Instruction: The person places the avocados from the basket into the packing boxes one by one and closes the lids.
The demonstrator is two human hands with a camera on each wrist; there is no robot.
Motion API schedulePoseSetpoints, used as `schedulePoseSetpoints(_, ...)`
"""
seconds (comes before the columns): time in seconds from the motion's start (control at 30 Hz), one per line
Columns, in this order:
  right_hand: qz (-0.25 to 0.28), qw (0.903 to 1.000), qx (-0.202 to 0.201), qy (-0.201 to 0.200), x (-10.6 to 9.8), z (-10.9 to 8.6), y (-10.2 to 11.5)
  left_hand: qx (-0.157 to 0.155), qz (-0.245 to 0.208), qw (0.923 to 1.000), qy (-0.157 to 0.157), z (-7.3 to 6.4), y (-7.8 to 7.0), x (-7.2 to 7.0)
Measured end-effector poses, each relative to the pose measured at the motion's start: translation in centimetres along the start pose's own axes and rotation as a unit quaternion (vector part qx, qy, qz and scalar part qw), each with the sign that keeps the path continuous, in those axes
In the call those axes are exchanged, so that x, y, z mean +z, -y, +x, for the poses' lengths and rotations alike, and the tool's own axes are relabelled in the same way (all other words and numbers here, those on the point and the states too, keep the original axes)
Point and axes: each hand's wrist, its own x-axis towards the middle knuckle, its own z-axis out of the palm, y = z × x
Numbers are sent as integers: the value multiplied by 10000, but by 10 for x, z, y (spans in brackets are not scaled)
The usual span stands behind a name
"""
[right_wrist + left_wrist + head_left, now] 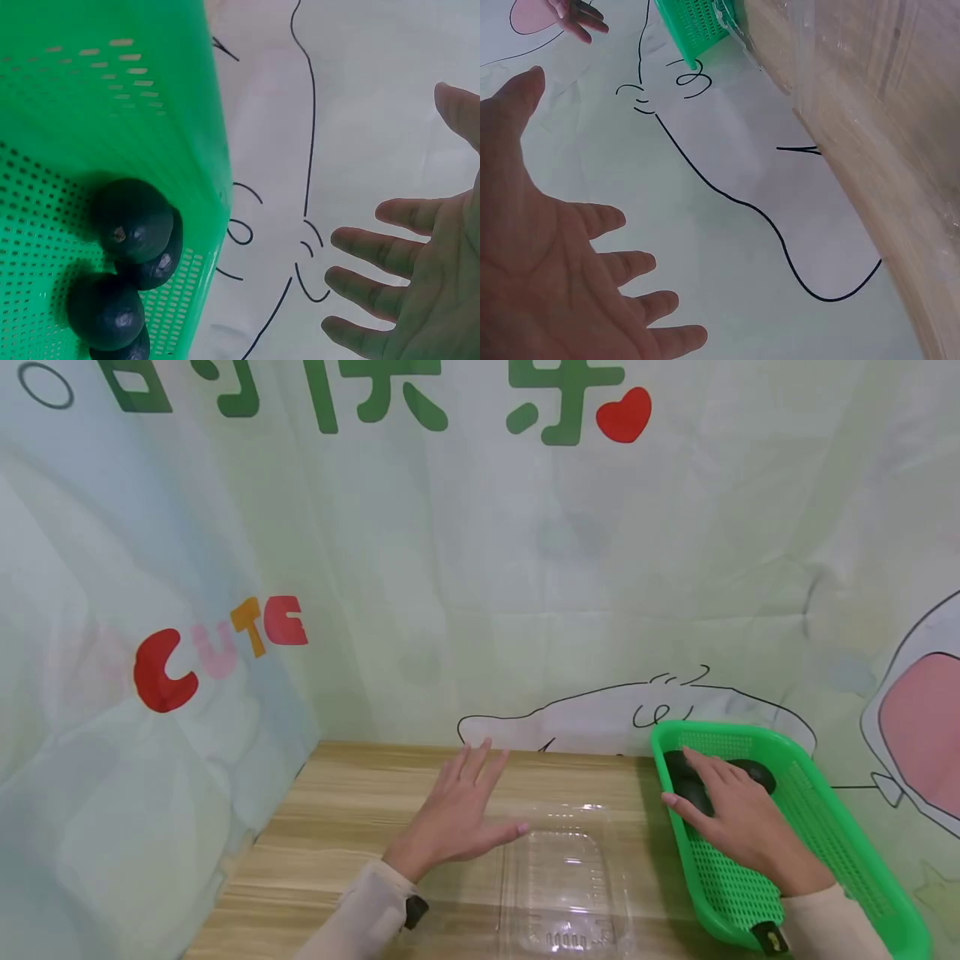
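My right hand [738,818] hovers over a green plastic basket [813,802], its fingers spread and holding nothing. Several dark, smooth avocados [131,219] lie grouped at the far end of the basket [112,45]; in the head view the hand partly covers them. The right wrist view has the hand [420,277] well apart from the fruit. My left hand [453,814], fingers straight and thumb out, is raised over the table beside a clear plastic clamshell box [566,893]. In the left wrist view its palm [555,277] has nothing in it.
The wood-grain table [322,835] ends against a pale printed cloth [525,568] at the back, and a similar cloth hangs on the left. The basket stands along the table's right side, with the clear box to its left.
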Motion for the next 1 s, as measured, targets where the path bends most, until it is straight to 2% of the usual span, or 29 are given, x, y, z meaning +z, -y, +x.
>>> schedulePoseSetpoints(0.17,-59,9998,104,137,0,-1,-8,-15,-125,9999,34,-4,-2,9)
schedulePoseSetpoints(0.47,-250,9987,219,381,1,6,-22,-177,-342,9986,363,-12,-7,25)
schedulePoseSetpoints(0.73,-329,9978,82,576,0,10,-37,-226,-417,9977,494,-22,-10,49)
schedulePoseSetpoints(1.0,-421,9960,27,782,5,17,-45,-132,-440,9975,539,-30,-11,70)
